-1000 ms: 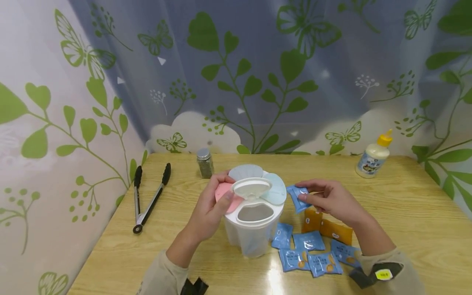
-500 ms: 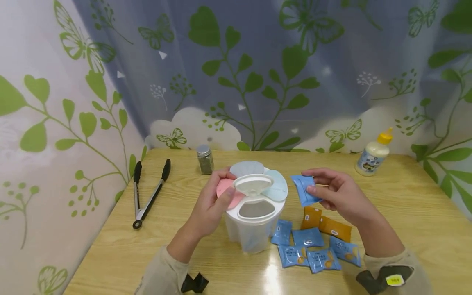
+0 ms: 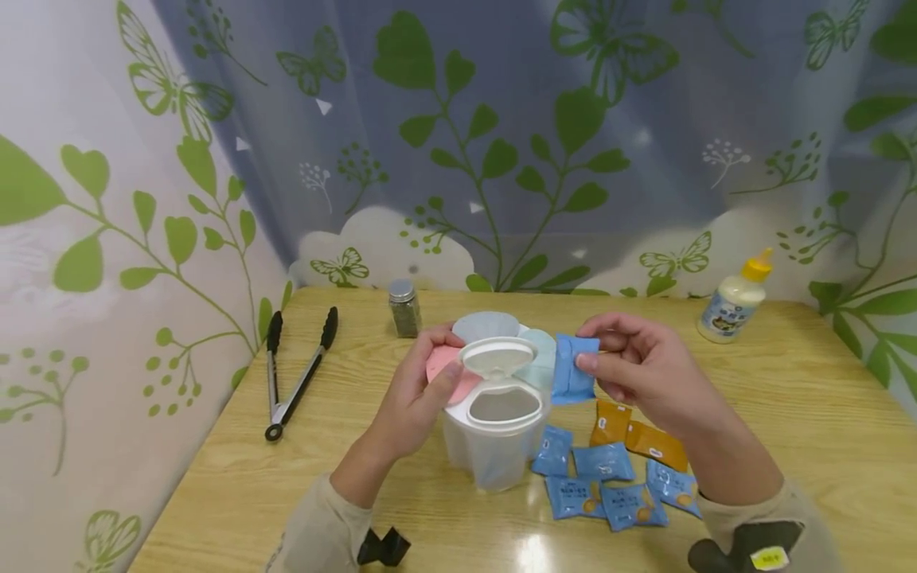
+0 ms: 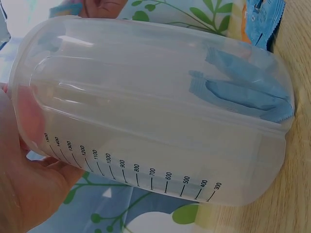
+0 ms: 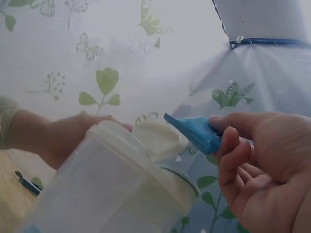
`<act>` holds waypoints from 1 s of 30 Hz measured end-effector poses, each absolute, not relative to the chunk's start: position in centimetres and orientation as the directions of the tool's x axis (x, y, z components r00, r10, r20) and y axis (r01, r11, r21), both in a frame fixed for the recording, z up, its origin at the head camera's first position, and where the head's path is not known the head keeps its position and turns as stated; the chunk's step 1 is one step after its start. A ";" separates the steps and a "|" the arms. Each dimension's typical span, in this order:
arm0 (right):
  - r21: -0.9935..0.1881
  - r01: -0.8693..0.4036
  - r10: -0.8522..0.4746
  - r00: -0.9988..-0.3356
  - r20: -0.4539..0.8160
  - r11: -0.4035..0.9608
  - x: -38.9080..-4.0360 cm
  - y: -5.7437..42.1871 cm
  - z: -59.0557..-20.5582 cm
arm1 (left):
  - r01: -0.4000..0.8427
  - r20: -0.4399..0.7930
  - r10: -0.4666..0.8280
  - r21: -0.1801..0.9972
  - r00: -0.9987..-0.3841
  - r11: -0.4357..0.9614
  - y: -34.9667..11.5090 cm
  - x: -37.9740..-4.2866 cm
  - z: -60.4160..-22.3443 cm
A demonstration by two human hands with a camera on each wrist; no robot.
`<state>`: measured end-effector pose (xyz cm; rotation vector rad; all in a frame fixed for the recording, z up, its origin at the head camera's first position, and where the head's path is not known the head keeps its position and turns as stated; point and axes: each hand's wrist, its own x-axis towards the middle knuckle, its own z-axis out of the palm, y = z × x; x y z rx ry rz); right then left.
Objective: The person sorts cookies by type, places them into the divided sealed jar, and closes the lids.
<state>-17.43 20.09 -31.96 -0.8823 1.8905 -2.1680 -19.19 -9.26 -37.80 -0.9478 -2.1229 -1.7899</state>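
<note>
A translucent storage container (image 3: 494,458) with a sectioned lid stands upright on the table; its white front flap (image 3: 499,356) is raised over an opening. My left hand (image 3: 415,398) grips the container's left rim, thumb over the pink flap (image 3: 446,368). My right hand (image 3: 648,374) pinches a small blue snack packet (image 3: 573,370) beside the lid's right edge, close to the pale blue flap (image 3: 539,362). In the left wrist view, blue packets (image 4: 243,94) lie inside the container at its bottom, and a printed scale runs along its wall.
Several blue packets (image 3: 604,461) and two orange packets (image 3: 655,444) lie right of the container. Black-and-silver tongs (image 3: 295,390) rest at the left. A spice jar (image 3: 404,310) stands behind, and a yellow-capped bottle (image 3: 729,306) at the back right. A patterned curtain borders the table (image 3: 236,493).
My right hand has lifted the blue packet from beside the container, moved it out to the right, then back left against the lid's edge. My left hand keeps its grip on the rim.
</note>
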 end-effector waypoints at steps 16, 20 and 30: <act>-0.947 -0.322 -0.413 -0.860 0.299 -0.016 -16.3 16.4 -30.3 | 0.611 0.558 0.339 0.789 -0.757 0.067 -9.0 -19.3 -38.0; -0.937 -0.349 -0.428 -0.848 0.312 0.011 -15.8 16.1 -30.4 | 0.603 0.549 0.338 0.794 -0.764 0.076 -9.0 -19.2 -37.9; -0.930 -0.368 -0.466 -0.819 0.336 -0.024 -15.7 15.5 -30.9 | 0.595 0.539 0.342 0.800 -0.770 0.080 -9.3 -19.1 -37.9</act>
